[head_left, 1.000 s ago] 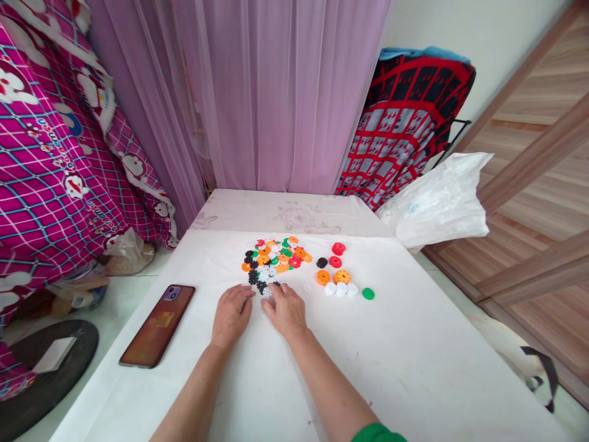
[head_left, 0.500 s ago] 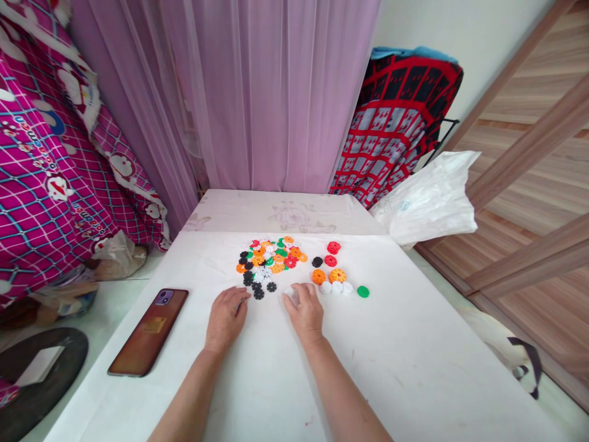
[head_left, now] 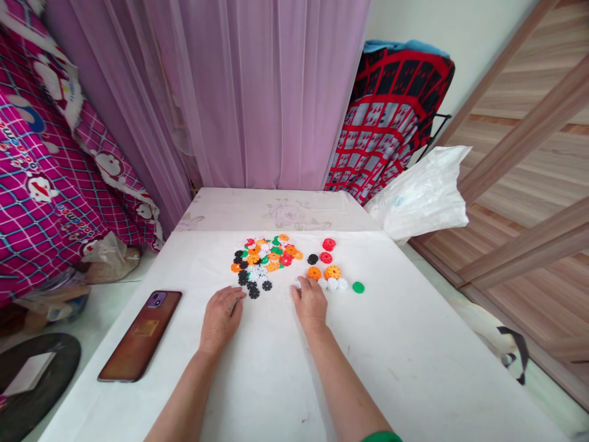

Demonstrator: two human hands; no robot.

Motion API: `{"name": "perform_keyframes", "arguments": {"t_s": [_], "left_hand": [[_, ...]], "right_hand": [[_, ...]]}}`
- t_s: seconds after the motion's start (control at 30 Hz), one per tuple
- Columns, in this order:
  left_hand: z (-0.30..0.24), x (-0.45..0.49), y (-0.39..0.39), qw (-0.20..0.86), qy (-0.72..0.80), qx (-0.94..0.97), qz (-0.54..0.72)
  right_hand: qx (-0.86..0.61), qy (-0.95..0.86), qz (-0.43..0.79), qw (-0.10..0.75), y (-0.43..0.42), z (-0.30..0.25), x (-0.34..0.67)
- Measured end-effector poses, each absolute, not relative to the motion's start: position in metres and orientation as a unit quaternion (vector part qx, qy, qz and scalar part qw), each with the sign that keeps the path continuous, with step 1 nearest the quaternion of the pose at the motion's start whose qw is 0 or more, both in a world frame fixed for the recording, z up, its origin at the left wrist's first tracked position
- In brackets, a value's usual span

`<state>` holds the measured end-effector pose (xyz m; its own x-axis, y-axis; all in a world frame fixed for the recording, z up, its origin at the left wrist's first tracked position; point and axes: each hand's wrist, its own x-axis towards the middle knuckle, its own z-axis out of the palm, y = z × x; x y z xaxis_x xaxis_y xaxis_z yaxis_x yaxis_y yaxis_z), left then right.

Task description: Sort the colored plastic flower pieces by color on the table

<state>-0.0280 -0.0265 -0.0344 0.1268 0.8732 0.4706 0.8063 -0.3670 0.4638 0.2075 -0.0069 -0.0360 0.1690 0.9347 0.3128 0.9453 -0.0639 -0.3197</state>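
Observation:
A mixed pile of notched plastic discs in orange, red, white, green and black lies on the white-covered table. My left hand rests just in front of the pile's black discs, fingers curled, with something thin and dark showing between thumb and fingers. In my right hand, thumb and fingertips pinch a white disc, mostly hidden. Beside it runs a row of white discs, with two groups of orange discs behind. A green disc lies at the row's right.
Farther back on the right are red discs and a black disc. A brown phone lies on the table's left side. A white plastic bag stands at the right rear edge, before a wooden cabinet.
My right hand has moved right with the white disc, up to the row of white discs. My left hand stays by the black discs. The whole view has shifted slightly.

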Motion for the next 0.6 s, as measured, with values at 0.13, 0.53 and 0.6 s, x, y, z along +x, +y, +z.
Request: {"name": "perform_keyframes", "arguments": {"t_s": [0.13, 0.53, 0.6], "left_hand": [[-0.035, -0.028, -0.027, 0.055, 0.563, 0.746, 0.350], [-0.032, -0.026, -0.029, 0.064, 0.571, 0.742, 0.345], [-0.032, -0.026, -0.029, 0.061, 0.572, 0.743, 0.342]], "right_hand": [[-0.700, -0.672, -0.002, 0.242, -0.012, -0.036, 0.209], [-0.619, -0.707, 0.061, 0.336, -0.018, -0.044, 0.225], [-0.608, -0.709, 0.062, 0.352, -0.019, -0.045, 0.227]]}}
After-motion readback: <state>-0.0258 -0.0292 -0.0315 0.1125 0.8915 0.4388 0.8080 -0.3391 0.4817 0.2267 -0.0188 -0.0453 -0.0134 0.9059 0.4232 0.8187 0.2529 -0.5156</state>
